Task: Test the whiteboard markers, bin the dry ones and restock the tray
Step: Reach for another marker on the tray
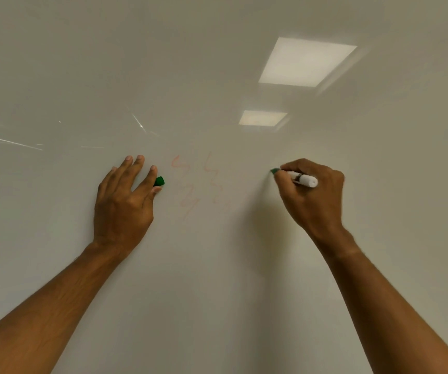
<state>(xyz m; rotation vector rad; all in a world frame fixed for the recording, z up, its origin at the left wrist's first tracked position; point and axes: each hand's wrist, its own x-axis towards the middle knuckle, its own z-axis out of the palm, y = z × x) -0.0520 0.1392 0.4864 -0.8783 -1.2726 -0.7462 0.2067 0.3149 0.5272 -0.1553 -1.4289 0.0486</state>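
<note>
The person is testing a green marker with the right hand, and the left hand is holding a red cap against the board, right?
Not quite. The cap is green, not red; the head view shows it pinched by the left hand against the whiteboard. The rest is right: the right hand holds the green marker with its tip at the board. The only reddish things are the faint squiggles between the hands.

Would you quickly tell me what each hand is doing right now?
Left hand: pinches the green cap.
Right hand: grips the green marker.
</note>
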